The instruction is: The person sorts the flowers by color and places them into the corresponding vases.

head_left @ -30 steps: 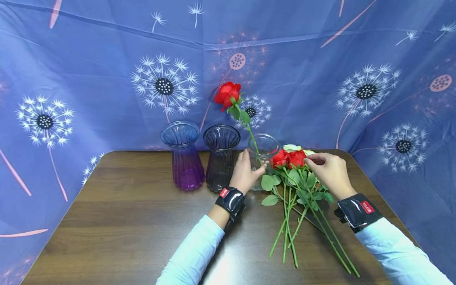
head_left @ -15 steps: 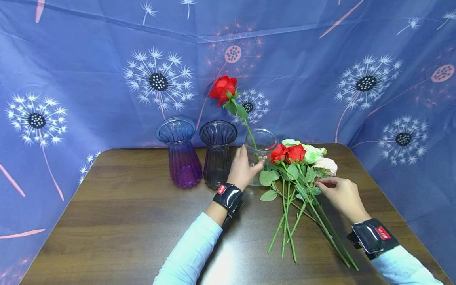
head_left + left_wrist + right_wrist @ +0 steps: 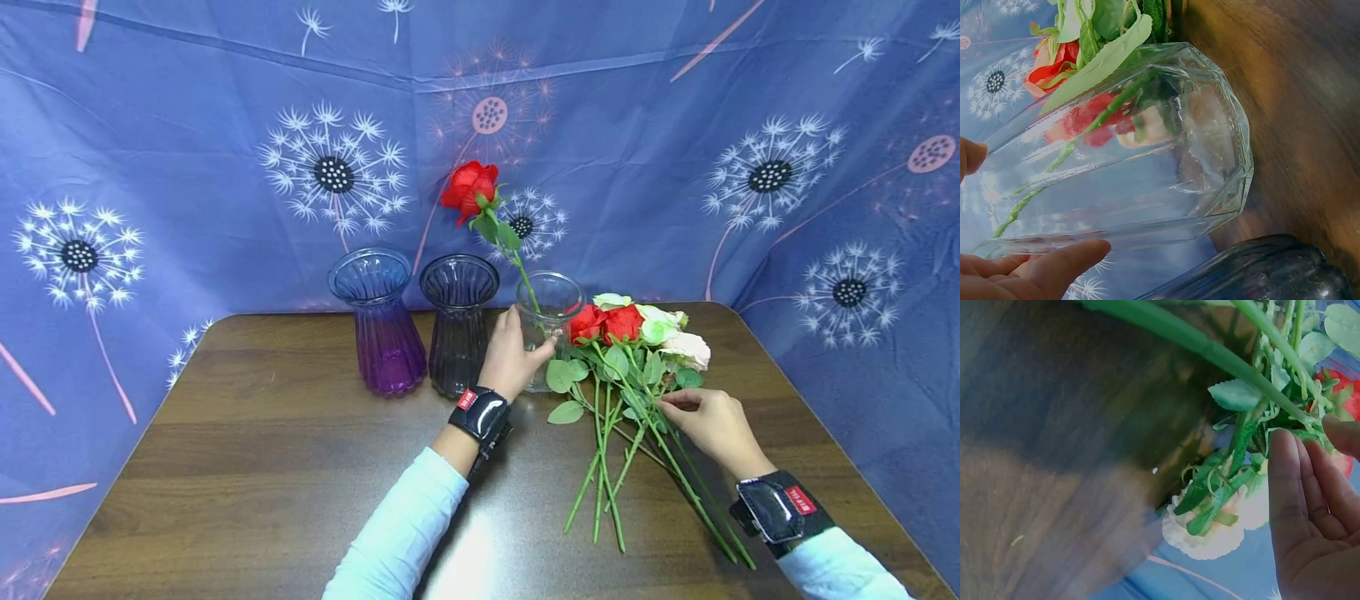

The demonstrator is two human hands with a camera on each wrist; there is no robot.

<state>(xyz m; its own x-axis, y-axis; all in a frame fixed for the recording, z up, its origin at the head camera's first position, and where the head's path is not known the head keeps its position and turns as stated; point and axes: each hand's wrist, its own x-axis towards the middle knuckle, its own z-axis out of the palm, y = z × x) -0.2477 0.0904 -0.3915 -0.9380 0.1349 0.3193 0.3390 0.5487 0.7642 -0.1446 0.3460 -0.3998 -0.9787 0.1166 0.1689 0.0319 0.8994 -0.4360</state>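
Note:
A clear glass vase (image 3: 551, 292) stands upright on the table, and my left hand (image 3: 512, 357) grips its side, thumb and fingers on opposite sides in the left wrist view. One red rose (image 3: 472, 187) leans leftward out of this vase, its green stem (image 3: 1107, 115) visible through the glass. Right of the vase lies a pile of red roses (image 3: 622, 323) and pale roses (image 3: 660, 323), stems toward the front edge. My right hand (image 3: 716, 423) is at the leafy stems, fingers nearly straight. In the right wrist view a stem (image 3: 1285, 400) reaches between thumb and fingertips; contact is unclear.
Left of the clear vase stand a dark grey glass vase (image 3: 459, 333) and a blue-to-purple glass vase (image 3: 386, 333). All are near the back edge of the wooden table (image 3: 262, 450). Behind hangs a blue dandelion-print cloth (image 3: 225, 125).
My right hand has moved from the red rose heads down and toward me, to the stems. My left hand keeps its grip on the clear vase. The camera view has shifted slightly.

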